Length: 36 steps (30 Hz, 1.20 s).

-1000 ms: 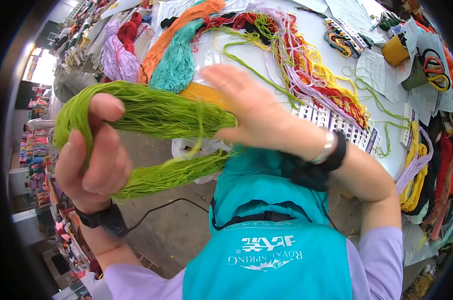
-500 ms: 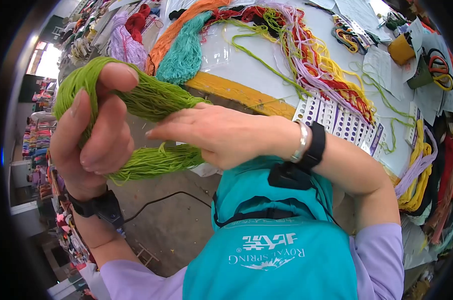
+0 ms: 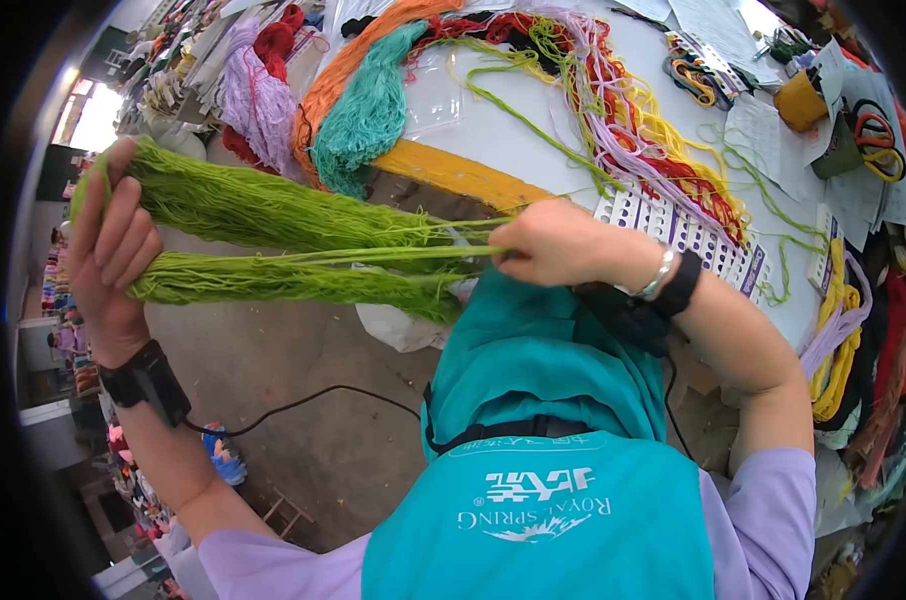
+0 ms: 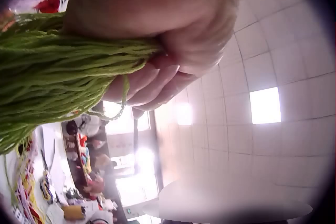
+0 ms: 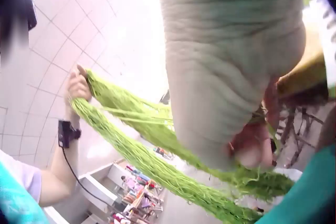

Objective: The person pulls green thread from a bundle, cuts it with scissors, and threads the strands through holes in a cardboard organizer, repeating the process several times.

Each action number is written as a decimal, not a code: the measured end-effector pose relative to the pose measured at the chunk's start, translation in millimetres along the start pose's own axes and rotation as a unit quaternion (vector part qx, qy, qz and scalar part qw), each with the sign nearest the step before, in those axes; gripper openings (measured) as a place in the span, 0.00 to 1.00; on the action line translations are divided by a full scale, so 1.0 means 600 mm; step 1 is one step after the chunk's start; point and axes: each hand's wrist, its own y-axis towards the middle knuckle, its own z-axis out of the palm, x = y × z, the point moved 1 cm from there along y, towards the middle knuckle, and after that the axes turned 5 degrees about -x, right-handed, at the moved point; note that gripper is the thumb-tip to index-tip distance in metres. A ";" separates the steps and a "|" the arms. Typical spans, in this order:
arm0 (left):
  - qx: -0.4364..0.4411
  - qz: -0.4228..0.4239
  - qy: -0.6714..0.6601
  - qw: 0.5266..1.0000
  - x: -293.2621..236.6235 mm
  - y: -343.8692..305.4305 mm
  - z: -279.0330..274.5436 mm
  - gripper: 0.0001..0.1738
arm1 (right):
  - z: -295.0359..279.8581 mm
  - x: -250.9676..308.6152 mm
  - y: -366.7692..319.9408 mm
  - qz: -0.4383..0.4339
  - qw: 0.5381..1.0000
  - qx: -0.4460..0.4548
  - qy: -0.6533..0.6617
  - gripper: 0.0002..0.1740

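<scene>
A thick skein of bright green yarn [image 3: 293,210] stretches sideways in a long loop in front of the body. At its left end my left hand [image 3: 118,235] grips the loop, fingers curled round the strands; the left wrist view shows the green yarn [image 4: 58,77] spreading out from under the palm. My right hand [image 3: 558,243] pinches several green strands drawn out past the skein's right end, near the table edge. In the right wrist view that hand [image 5: 231,66] fills the top, its fingertips partly hidden, with the skein [image 5: 157,166] hanging behind.
Orange yarn [image 3: 358,65] and a teal skein [image 3: 366,105] hang over the yellow table edge [image 3: 463,178]. Multicoloured strands [image 3: 663,150] lie over punched white cards [image 3: 638,225] on the table. Scissors [image 3: 873,135] stand in a holder at the right. A black cable [image 3: 303,405] runs from the left wrist.
My left hand has moved outward to the left, stretching the skein. My right hand first swept left over the skein, then drew back right, now pulling thin strands out straight.
</scene>
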 end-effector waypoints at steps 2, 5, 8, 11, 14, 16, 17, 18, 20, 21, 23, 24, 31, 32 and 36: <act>-0.020 -0.023 -0.009 0.999 0.015 0.005 -0.039 0.23 | -0.055 0.015 -0.001 0.025 0.998 -0.026 0.051 0.08; -0.062 -0.057 -0.008 0.996 0.057 0.012 -0.057 0.21 | -0.125 0.045 0.007 0.056 0.987 -0.081 0.129 0.07; -0.050 -0.098 0.024 0.994 0.110 0.024 -0.030 0.19 | -0.166 0.068 0.028 -0.009 0.986 -0.163 0.044 0.07; -0.136 -0.101 0.098 0.981 0.168 0.040 0.030 0.20 | -0.170 0.093 0.056 -0.072 0.979 -0.192 -0.020 0.07; -0.086 -0.100 0.095 0.987 0.216 0.062 0.105 0.21 | -0.162 0.107 0.084 -0.072 0.979 -0.182 -0.057 0.08; -0.045 -0.107 0.110 0.987 0.248 0.065 0.119 0.22 | -0.160 0.106 0.098 -0.060 0.984 -0.166 -0.032 0.09; -0.023 -0.111 0.117 0.987 0.258 0.067 0.125 0.22 | -0.157 0.102 0.105 -0.050 0.986 -0.156 0.003 0.09; 0.002 -0.121 0.123 0.985 0.260 0.068 0.135 0.21 | -0.156 0.097 0.108 -0.040 0.988 -0.147 0.038 0.09; 0.052 -0.141 0.134 0.980 0.262 0.064 0.151 0.19 | -0.158 0.089 0.106 -0.044 0.983 -0.178 0.007 0.10; 0.075 -0.147 0.128 0.978 0.259 0.065 0.142 0.17 | -0.159 0.084 0.104 -0.046 0.980 -0.193 -0.008 0.10; 0.121 -0.159 0.114 0.973 0.245 0.061 0.104 0.15 | -0.160 0.067 0.093 -0.008 0.988 -0.151 -0.027 0.09; 0.103 -0.134 0.062 0.984 0.241 0.053 0.091 0.14 | -0.160 0.056 0.087 0.010 0.991 -0.130 -0.036 0.10; 0.129 -0.048 -0.188 0.973 0.144 0.033 0.104 0.25 | -0.081 0.015 0.088 -0.077 0.920 -0.381 -0.052 0.14; 0.122 -0.036 -0.182 0.975 0.136 0.031 0.113 0.27 | -0.083 0.033 0.087 -0.026 0.933 -0.360 0.019 0.11; 0.108 -0.032 -0.202 0.973 0.124 0.035 0.138 0.32 | -0.039 0.124 0.093 -0.158 0.893 -0.294 0.300 0.19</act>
